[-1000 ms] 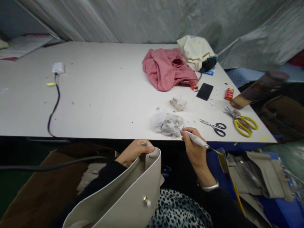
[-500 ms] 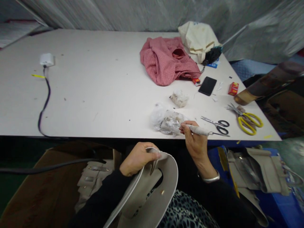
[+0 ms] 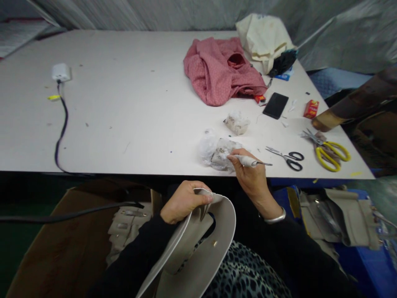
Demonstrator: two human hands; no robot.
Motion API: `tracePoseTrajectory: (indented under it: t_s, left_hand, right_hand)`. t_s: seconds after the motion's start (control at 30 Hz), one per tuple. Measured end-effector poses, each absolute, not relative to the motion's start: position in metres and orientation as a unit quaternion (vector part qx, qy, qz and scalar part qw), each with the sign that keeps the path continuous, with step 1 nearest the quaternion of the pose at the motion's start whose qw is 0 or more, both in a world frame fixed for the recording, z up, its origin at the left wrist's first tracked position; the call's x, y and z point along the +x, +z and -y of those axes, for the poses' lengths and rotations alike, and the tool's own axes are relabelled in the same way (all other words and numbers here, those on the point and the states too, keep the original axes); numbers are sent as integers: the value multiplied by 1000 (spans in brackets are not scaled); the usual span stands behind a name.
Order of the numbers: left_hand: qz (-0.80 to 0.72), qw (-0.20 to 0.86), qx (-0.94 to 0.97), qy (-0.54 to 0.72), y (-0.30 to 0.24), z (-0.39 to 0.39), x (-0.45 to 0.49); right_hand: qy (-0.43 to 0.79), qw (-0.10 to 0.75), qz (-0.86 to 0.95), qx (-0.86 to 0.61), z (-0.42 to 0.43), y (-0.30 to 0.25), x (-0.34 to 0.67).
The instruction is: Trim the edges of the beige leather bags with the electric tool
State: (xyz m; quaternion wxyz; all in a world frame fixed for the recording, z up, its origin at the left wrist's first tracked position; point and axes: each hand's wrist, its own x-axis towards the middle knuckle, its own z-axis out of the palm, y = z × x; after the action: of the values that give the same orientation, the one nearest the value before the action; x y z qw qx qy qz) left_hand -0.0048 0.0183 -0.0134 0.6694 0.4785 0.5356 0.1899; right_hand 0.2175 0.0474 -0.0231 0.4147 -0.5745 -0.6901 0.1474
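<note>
My left hand (image 3: 185, 201) pinches the upper edge of a beige bag piece (image 3: 214, 231), which curves open over my lap and has a small gold stud inside. In my right hand (image 3: 252, 178) is a thin tool with a cloth-wrapped handle (image 3: 247, 161), its metal end pointing right. The fingers close round the wrap, and the tool's front tip is hard to see against a whitish, dirt-specked block in clear plastic (image 3: 221, 153) at the table's front edge. A second such lump (image 3: 236, 123) lies just behind it.
Black-handled scissors (image 3: 287, 157) and yellow-handled scissors (image 3: 330, 153) lie right of my hand. Behind them are a black phone (image 3: 276, 105), a red box (image 3: 311, 109) and pink cloth (image 3: 214, 70). A corded white adapter (image 3: 61, 72) sits far left. Boxes of beige pieces (image 3: 127, 223) stand below the table.
My right hand has moved slightly left and up, bringing the tool closer to the plastic-wrapped block. My left hand keeps its grip on the bag piece. The view has shifted a little.
</note>
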Motion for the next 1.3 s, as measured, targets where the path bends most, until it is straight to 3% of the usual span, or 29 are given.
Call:
tracePoseTrajectory:
  t_s: [0.27,0.47,1.13,1.3]
  left_hand:
    - [-556,646,487,191,-7,-16,3]
    - [-544,638,518,166,-7,-14,9]
    - [-529,647,525,163,-5,-10,18]
    - [-541,644,508,186,-8,-12,14]
  right_hand:
    - [243,533,582,-564,-21,-27,223]
    - [473,494,534,-497,11,-24,213]
    - [495,369,643,-453,-5,-24,226]
    - [514,383,623,-449,4,-31,222]
